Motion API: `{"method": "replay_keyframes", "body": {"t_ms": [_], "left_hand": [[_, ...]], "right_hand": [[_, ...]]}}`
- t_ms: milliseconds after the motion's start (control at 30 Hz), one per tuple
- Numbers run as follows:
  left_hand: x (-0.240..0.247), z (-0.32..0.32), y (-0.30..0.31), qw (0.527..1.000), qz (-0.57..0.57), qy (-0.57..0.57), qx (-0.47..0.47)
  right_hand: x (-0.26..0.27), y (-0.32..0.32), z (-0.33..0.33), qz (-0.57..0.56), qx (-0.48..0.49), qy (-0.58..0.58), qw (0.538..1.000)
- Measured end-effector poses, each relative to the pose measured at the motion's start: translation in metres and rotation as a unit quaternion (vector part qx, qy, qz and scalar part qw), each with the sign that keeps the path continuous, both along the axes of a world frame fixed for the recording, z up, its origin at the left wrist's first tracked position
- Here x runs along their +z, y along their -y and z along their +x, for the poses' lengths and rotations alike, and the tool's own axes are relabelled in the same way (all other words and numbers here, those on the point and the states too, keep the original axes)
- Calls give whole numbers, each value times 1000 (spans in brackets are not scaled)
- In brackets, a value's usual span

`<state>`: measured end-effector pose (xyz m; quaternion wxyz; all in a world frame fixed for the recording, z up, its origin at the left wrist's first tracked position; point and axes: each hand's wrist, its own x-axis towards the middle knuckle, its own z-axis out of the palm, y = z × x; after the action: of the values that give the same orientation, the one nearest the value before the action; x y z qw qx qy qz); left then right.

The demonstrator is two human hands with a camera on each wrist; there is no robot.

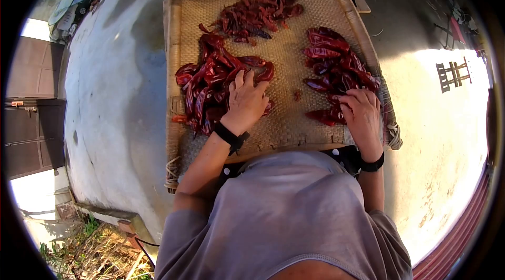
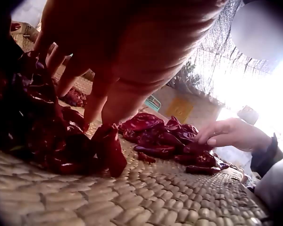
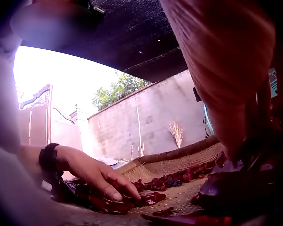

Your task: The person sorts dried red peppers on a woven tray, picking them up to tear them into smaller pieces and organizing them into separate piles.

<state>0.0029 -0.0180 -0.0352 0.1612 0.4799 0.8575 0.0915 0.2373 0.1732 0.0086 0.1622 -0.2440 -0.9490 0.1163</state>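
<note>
Two piles of glossy dark-red dried chili peppers lie on a woven tray (image 1: 286,117). My left hand (image 1: 246,102) rests over the left pile (image 1: 202,88), its fingers spread and pointing down among the peppers. In the right wrist view the left hand (image 3: 96,174) has its fingertips right at the peppers. On the other side, my right hand (image 1: 363,114) is at the near end of the right pile (image 1: 336,59). Seen from the left wrist, the right hand (image 2: 236,134) pinches a chili pepper (image 2: 197,148) between thumb and bent fingers. Peppers partly hide the fingertips.
A third heap of smaller, duller red pieces (image 1: 260,14) lies at the tray's far end. One small scrap (image 1: 297,94) sits between the piles. The tray has a raised rim (image 1: 363,33). Concrete floor (image 1: 115,96) surrounds it, with a small dark stool (image 1: 453,74) at right.
</note>
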Motion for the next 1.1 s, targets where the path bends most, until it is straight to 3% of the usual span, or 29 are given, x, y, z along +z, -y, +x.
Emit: {"method": "replay_keyframes", "body": {"t_ms": [200,433,567,667,767,967,1100], "left_hand": [[-22,-6,-5,998,-21,-56,-23],[-6,2,3,993,68,-64,-78],[19,24,3,974,135,-6,-182],[18,30,1,961,195,66,-183],[26,23,0,960,182,166,-132],[22,-27,-13,997,40,44,-50],[2,-48,-29,996,-77,-36,-37]], "right_hand": [[4,5,0,-8,-23,-32,999],[-1,9,-29,-89,75,-77,990],[4,22,-53,-37,156,-69,985],[-16,22,-59,-13,184,-68,980],[-14,19,-55,-23,184,-53,981],[1,2,-38,54,29,-43,997],[-5,-3,-26,62,-14,16,998]]}}
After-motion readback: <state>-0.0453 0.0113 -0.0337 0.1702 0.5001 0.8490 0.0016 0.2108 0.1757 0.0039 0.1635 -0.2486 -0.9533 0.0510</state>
